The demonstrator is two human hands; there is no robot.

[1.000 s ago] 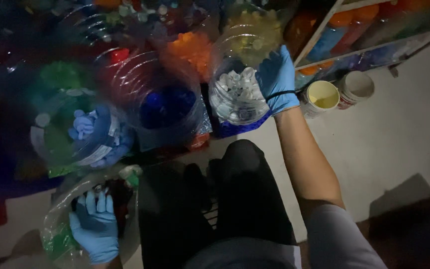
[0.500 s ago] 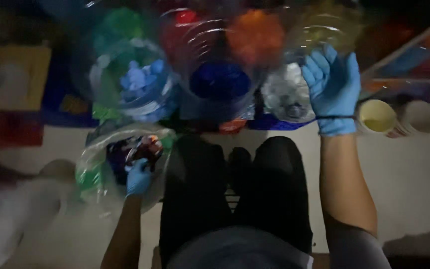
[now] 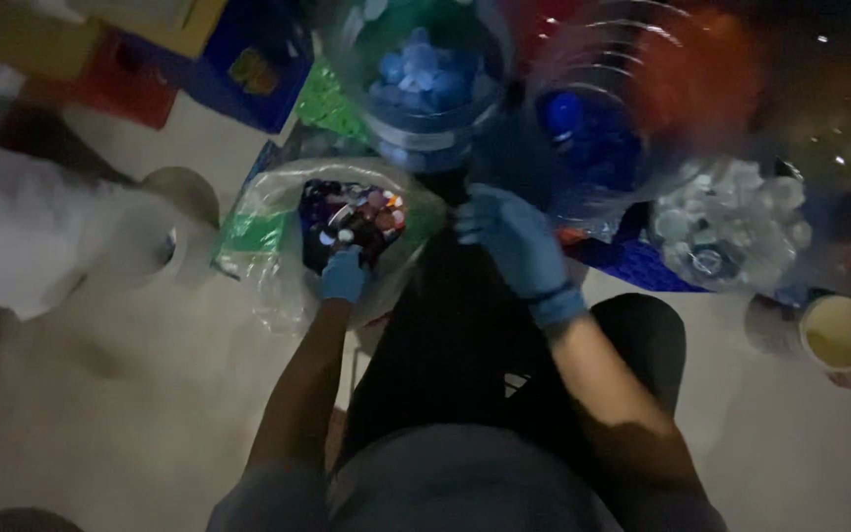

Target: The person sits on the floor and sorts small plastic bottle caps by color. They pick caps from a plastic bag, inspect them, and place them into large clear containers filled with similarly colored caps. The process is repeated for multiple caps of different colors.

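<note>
Clear containers of sorted caps (image 3: 425, 79) ring both gloved hands: left (image 3: 344, 274) digs into mixed-cap bag (image 3: 278, 212); right (image 3: 516, 241) spread, empty.

Yellow cup (image 3: 837, 333), white-cap container (image 3: 731, 229)

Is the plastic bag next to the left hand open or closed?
Open. The clear plastic bag gapes at the top, showing mixed-colour bottle caps inside, and the gloved left hand reaches into its mouth.

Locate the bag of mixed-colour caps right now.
In the head view, the bag of mixed-colour caps sits left of centre, under the left hand, below the container of blue caps.
</note>
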